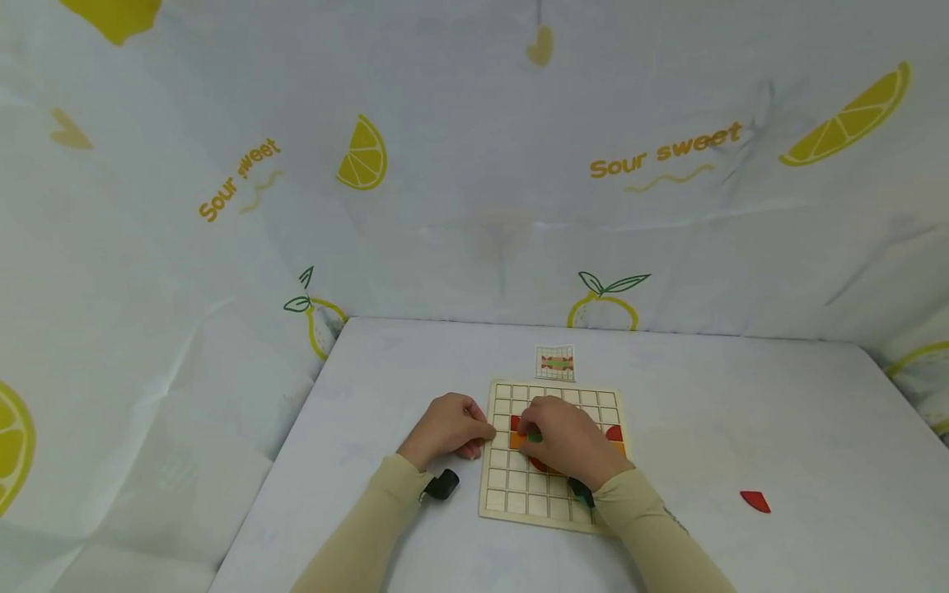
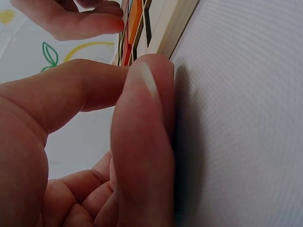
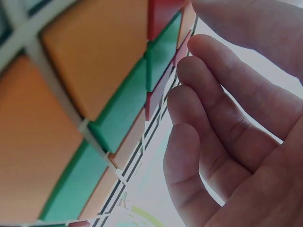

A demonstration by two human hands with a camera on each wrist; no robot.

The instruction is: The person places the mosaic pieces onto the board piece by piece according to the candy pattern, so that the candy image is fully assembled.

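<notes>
A pale wooden grid board (image 1: 507, 501) lies on the white table, with red, orange and green pieces set in its middle rows. My left hand (image 1: 448, 428) is at the board's left edge; in the left wrist view its thumb (image 2: 144, 137) and index finger pinch that edge. Over the pieces is my right hand (image 1: 569, 441), its fingertips touching down by a red piece (image 1: 515, 422) and an orange piece (image 1: 517, 441). Its thumb and fingers stand apart in the right wrist view, beside green pieces (image 3: 124, 106). The hand hides part of the pattern.
Behind the board lies a small card (image 1: 555, 362) printed with a coloured grid pattern. One loose red quarter-round piece (image 1: 755, 501) rests on the table (image 1: 741, 420) to the right. A white cloth printed with lemons (image 1: 474, 165) hangs at the back and sides.
</notes>
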